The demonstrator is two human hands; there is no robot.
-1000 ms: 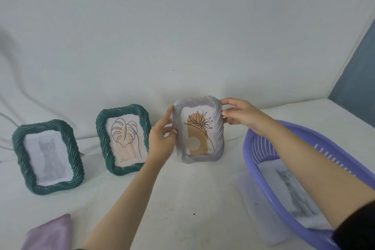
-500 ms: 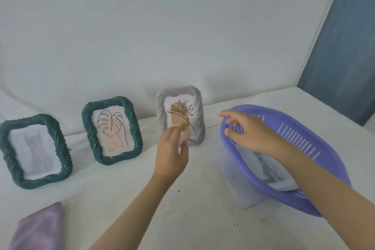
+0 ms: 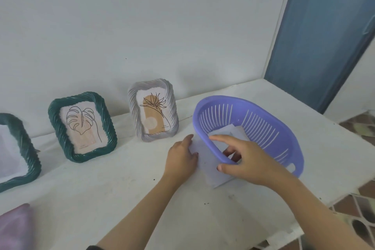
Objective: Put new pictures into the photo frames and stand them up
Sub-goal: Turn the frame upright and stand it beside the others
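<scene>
Three photo frames stand upright along the wall: a grey frame (image 3: 153, 109) with a flower drawing, a green frame (image 3: 82, 126) with a leaf drawing, and a second green frame (image 3: 18, 148) cut off by the left edge. No hand touches them. My right hand (image 3: 241, 158) grips the near rim of the purple basket (image 3: 263, 126), thumb outside and fingers inside, and the basket is tilted. Loose white pictures (image 3: 229, 133) lie inside it. My left hand (image 3: 181, 158) rests palm down on the left edge of a white sheet (image 3: 207, 170) that lies partly under the basket.
A pink cloth (image 3: 14, 227) lies at the bottom left corner. The white table (image 3: 101, 189) ends at the right and front right, with tiled floor (image 3: 357, 209) below. A blue door (image 3: 324, 36) stands behind the table's far right corner.
Both hands let go of the grey frame, which now stands alone. My right hand moved to the basket and gripped its rim. My left hand dropped onto the white sheet.
</scene>
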